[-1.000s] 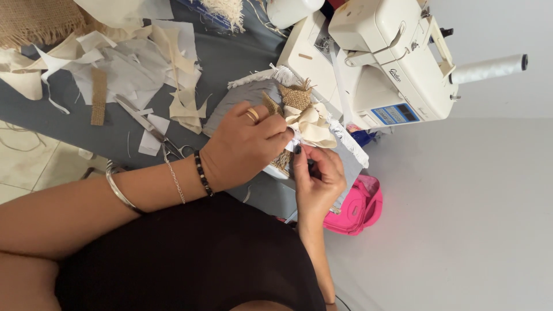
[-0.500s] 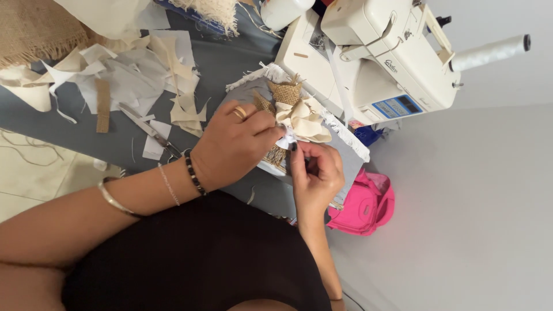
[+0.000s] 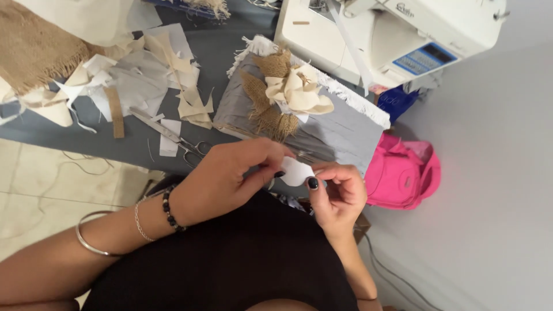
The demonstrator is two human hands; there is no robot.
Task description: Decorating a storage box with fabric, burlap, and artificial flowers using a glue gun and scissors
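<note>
burlap (image 3: 31,49) and pale scraps far left on grey table (image 3: 144,147); scissors (image 3: 173,137) beside them. left hand (image 3: 230,178) above lap, fingers pinched narrow on left edge of small white fabric piece (image 3: 296,171). right hand (image 3: 340,193) pinching right edge. piece held between both hands, near table edge. looks light, soft, floppy; best gripped at edges. fabric flower (image 3: 296,92), sewing machine (image 3: 391,34), pink bag (image 3: 403,173) rightward.
</note>
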